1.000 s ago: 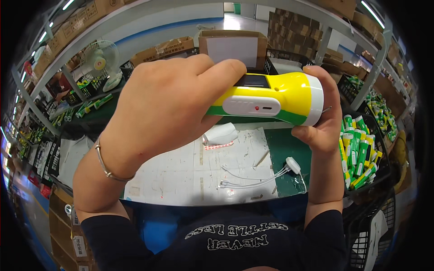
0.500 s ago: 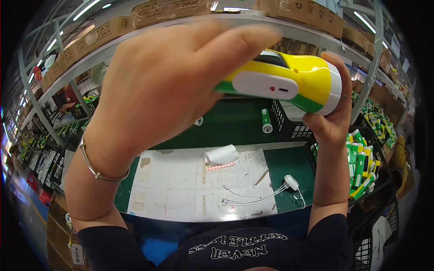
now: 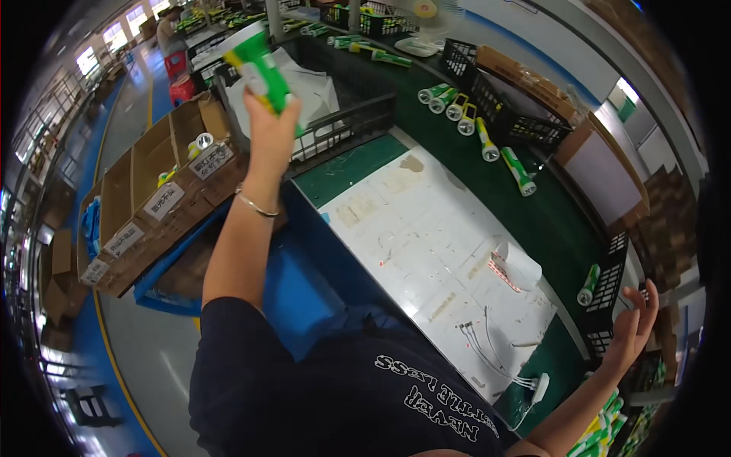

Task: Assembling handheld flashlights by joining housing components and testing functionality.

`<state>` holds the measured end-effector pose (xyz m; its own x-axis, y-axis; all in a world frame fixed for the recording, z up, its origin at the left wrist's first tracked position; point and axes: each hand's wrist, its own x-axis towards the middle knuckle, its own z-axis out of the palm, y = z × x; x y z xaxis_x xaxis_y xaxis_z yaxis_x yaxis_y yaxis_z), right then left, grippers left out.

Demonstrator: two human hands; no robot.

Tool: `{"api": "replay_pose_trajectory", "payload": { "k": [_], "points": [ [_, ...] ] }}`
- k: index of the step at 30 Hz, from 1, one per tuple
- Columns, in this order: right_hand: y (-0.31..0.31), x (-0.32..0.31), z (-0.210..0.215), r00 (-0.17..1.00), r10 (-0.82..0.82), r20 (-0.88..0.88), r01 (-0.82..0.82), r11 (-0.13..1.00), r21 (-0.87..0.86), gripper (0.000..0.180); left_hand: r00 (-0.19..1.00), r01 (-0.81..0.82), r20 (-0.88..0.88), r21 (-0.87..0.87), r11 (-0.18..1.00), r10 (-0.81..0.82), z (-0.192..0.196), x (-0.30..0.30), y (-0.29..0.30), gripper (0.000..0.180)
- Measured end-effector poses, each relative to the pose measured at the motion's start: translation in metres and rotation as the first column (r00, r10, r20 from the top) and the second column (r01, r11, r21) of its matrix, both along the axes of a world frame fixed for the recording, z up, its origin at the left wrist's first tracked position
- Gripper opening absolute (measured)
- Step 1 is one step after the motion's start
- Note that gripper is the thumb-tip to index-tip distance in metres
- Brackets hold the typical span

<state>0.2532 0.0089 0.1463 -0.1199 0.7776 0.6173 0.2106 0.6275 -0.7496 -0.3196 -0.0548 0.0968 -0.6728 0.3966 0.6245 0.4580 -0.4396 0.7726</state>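
My left hand is raised at the upper left, closed round the body of a green, yellow and white flashlight. Its wide white head points up and away from me, above a black plastic crate lined with white sheeting. On the right, my right hand hangs over the bench's far side with thumb and fingers apart. No object shows in it. Near it stand another black crate and a green flashlight. On the white work surface lies a white roll with a red-patterned strip.
Left of the bench, a divided cardboard box holds a few flashlights. Several flashlights line the green far strip. A white charger with cables lies near the right end. Flashlights are heaped at lower right. Far off stands a person.
My view has swung left. The flashlight, earlier between both hands, has moved left in my left hand. My right hand has let go of its head.
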Motion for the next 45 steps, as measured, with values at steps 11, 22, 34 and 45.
{"api": "replay_pose_trajectory", "payload": {
  "k": [11, 22, 34, 45],
  "points": [
    [0.019, 0.021, -0.044, 0.951, -0.285, -0.123, 0.247, 0.934, -0.257, 0.035, 0.659, -0.219, 0.623, -0.379, 0.899, 0.422, -0.127, -0.278, -0.059, 0.026],
    [0.101, 0.101, -0.127, 0.841, -0.237, 0.486, 0.433, 0.834, -0.342, 0.043, 0.578, -0.808, -0.444, -0.428, 0.405, 0.684, -0.181, -0.286, -0.085, 0.075],
    [0.155, 0.143, -0.226, 0.135, -0.275, 0.952, 0.893, 0.449, 0.003, 0.067, 0.935, -0.332, 0.03, -0.281, 0.901, 0.354, -0.17, -0.164, -0.007, 0.032],
    [0.163, 0.136, -0.214, 0.1, -0.634, 0.767, 0.924, 0.346, 0.166, 0.064, 0.544, -0.819, -0.451, -0.102, 0.564, 0.708, -0.085, -0.089, 0.0, 0.052]
  ]
}}
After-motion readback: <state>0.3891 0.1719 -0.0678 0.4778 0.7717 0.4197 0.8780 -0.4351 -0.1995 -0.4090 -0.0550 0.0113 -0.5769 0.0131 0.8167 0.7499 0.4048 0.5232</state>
